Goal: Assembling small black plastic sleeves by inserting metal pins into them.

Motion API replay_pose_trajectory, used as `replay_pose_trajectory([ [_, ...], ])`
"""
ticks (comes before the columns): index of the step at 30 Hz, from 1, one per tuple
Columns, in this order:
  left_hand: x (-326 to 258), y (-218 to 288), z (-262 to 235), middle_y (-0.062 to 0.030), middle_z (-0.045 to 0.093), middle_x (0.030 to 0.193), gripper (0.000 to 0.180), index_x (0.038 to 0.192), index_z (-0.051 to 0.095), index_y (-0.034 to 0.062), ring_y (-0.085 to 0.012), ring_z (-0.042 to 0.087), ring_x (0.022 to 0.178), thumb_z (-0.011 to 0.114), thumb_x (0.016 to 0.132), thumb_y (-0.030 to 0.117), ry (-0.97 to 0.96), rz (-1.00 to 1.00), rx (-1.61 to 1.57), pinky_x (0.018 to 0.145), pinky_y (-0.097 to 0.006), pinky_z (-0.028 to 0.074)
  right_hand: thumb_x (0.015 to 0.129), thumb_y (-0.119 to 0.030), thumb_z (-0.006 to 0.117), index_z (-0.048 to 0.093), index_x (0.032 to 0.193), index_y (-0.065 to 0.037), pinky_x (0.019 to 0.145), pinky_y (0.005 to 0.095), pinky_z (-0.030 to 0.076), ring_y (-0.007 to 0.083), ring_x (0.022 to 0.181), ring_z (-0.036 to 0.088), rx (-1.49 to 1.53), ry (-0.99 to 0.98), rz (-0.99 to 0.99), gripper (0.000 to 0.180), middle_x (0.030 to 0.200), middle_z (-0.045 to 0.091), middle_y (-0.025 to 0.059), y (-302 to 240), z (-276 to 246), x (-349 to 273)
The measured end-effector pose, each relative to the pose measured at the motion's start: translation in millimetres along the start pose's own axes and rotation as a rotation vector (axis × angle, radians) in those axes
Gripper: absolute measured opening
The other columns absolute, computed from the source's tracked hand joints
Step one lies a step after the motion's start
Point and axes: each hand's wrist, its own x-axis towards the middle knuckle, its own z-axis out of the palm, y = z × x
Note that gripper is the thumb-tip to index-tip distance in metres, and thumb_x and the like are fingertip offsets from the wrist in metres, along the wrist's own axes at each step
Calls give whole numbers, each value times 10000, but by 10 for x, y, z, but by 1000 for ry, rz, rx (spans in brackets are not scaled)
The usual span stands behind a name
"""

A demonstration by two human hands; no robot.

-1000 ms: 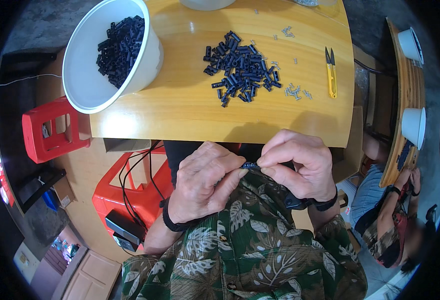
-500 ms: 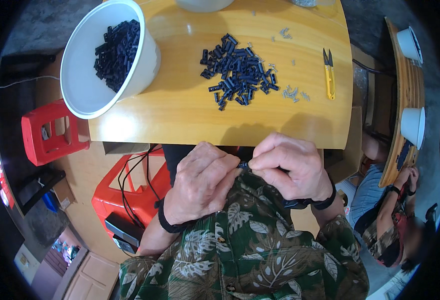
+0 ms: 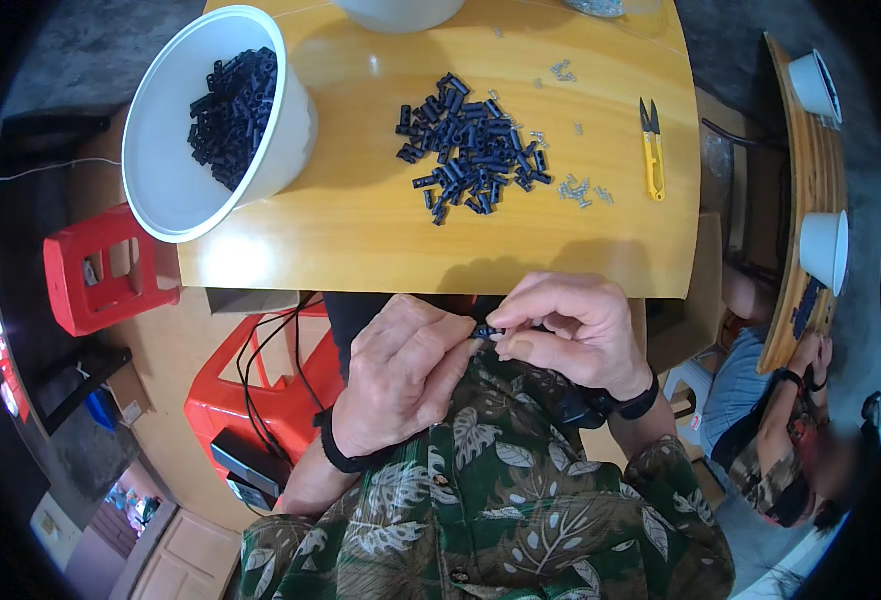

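Just off the table's near edge, my left hand (image 3: 407, 358) pinches a small black plastic part (image 3: 482, 332) between thumb and forefinger. My right hand (image 3: 577, 335) faces it, thumb and forefinger closed around the part's right end, where a tiny pale bit shows. What that bit is, I cannot make out. Beyond my hands lies a loose pile of similar black plastic parts (image 3: 475, 150). Small clear pieces (image 3: 578, 190) are scattered to the right of the pile. Yellow thread snips (image 3: 653, 160) with dark blades rest farther right.
A large white tub (image 3: 295, 140) of black parts stands tilted-looking at the table's (image 3: 360, 250) left. Red plastic stools (image 3: 110, 265) are on the left floor. A box (image 3: 695, 290) sits by the right edge. Another person (image 3: 780, 430) works at a bench (image 3: 810, 190) on the right.
My right hand's fingers have loosened and opened out somewhat around the black part, showing more of it. My left hand keeps nearly the same place. The view has shifted slightly.
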Motion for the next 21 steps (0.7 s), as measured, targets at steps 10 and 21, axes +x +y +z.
replay_pose_trajectory([
  [10,-20,83,1,-114,660,804,271,956,673,-7,-286,643,728,784,713,-45,45,-20,-39,655,-361,528,851,-12,727,702,944,0,630,254,500,120,706,637,-111,18,-20,97,830,695,76,-128,-14,-15],
  [21,-98,1,5,-106,719,849,188,944,718,-18,-156,678,745,774,768,-51,38,-365,-520,667,-279,523,870,2,703,695,944,3,630,249,507,114,703,644,-72,8,76,75,817,695,67,-103,20,-25],
])
